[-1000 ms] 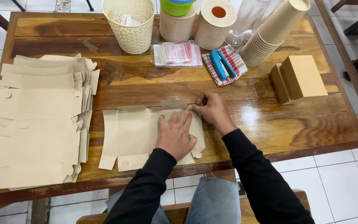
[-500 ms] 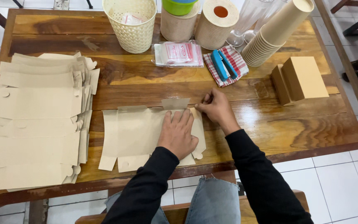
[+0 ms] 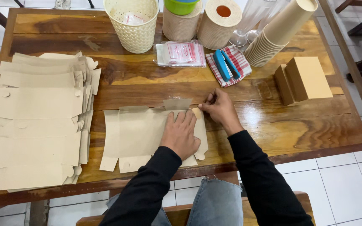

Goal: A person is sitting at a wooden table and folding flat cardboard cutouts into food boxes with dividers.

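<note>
Flat cardboard blank (image 3: 141,136): left hand (image 3: 181,134) pressed flat, hiding right part; right hand (image 3: 218,108) grip pinching corner.

1. The flat box blank (image 3: 139,136) under the left hand (image 3: 182,134) is plain kraft tan, unprinted.
2. Far left of that grip, the stack of blanks (image 3: 34,121) shows the same pale tan.
3. Both sleeves (image 3: 256,167) are black; the trousers (image 3: 216,207) are faded blue-grey denim.
4. The desk (image 3: 298,129) is glossy brown wood with dark grain streaks.
5. Just beyond the right hand (image 3: 219,109), a blue stapler (image 3: 226,65) lies on a red-and-white checked cloth (image 3: 240,62).
6. Farther beyond, the perforated basket (image 3: 133,25) is cream, and the bowl (image 3: 182,6) is lime green.
7. Right of the grip, the folded boxes (image 3: 304,79) are tan, and the paper cups (image 3: 279,33) are beige.
</note>
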